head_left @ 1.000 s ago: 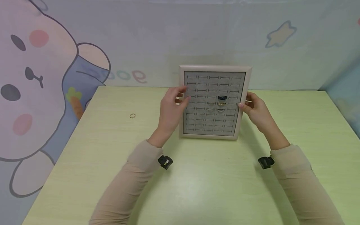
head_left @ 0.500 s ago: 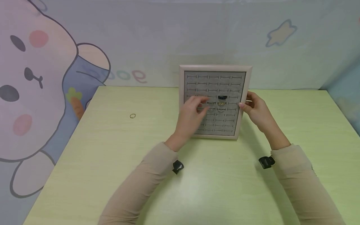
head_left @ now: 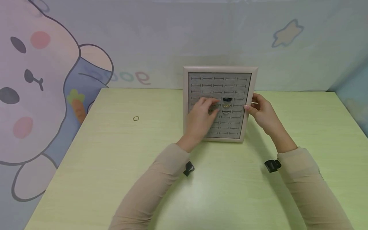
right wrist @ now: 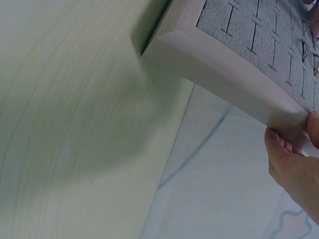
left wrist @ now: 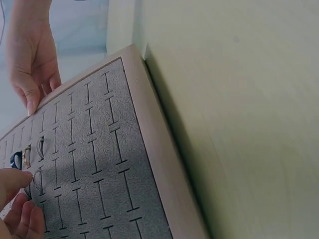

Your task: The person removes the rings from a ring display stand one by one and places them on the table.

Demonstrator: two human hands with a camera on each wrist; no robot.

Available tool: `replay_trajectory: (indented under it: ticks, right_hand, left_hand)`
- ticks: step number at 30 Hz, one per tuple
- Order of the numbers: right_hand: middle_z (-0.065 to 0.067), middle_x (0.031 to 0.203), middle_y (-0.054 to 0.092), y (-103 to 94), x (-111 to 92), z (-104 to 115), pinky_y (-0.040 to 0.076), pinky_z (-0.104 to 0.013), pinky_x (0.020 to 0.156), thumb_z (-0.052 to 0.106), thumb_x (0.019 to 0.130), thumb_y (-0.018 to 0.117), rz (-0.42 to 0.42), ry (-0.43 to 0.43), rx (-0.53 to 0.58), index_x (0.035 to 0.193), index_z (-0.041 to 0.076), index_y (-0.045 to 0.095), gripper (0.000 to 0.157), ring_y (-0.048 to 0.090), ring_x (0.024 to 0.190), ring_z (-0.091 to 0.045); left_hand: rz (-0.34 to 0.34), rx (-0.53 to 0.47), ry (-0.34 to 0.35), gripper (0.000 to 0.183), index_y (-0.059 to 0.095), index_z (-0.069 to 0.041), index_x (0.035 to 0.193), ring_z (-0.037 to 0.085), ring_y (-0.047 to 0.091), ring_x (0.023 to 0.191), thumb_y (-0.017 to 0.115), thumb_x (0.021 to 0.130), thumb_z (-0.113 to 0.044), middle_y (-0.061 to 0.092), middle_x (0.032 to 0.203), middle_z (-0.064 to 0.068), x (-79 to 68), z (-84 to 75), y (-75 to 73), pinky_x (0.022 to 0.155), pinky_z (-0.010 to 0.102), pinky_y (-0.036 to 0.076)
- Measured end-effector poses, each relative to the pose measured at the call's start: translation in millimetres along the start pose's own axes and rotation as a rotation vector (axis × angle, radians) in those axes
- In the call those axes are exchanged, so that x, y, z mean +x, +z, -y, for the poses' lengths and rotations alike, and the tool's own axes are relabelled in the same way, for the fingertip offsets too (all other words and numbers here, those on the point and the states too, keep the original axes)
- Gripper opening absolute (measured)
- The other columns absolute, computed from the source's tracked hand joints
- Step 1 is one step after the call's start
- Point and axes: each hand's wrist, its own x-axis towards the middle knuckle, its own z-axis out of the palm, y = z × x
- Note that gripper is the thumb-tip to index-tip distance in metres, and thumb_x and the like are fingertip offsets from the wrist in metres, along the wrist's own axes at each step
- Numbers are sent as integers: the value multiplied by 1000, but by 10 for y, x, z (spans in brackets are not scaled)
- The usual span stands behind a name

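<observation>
A ring display board with grey slotted padding and a pale wooden frame stands tilted on the table. My right hand grips its right edge, thumb in front and fingers behind. Before the padding is my left hand, thumb and forefinger apart on either side of a thin ring; whether they touch it is unclear. To the right sit a black ring, a gold ring and a silver ring, each in a slot. Another silver ring shows beside the left thumb in the left wrist view.
A loose gold ring lies on the pale wooden table, left of the board. Behind the table hangs a backdrop printed with a cartoon animal and a star. Both wrists carry small black devices, such as the right one.
My left hand has left the board's left edge and moved right across the padding to the rings. My right hand keeps its grip, and the board stays in place.
</observation>
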Motion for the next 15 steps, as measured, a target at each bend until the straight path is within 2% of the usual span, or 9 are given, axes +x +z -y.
replay_trajectory:
  ticks: [7, 15]
  right_hand:
    - [-19, 138, 40, -1, -4, 0, 40, -14, 87, 19, 101, 46, 1, -4, -9, 148, -2, 26, 55, 46, 105, -1]
    - [-19, 139, 39, -6, -8, 2, 40, -17, 90, 19, 101, 46, 4, -2, -11, 148, -1, 25, 56, 46, 109, -5]
  left_hand:
    - [3, 44, -34, 24, 65, -17, 116, 13, 62, 101, 64, 92, -21, 63, 109, -1, 17, -17, 18, 81, 24, 54]
    - [-8, 81, -40, 19, 67, -17, 110, 13, 62, 94, 63, 93, -22, 63, 104, -1, 31, -38, 35, 71, 25, 54]
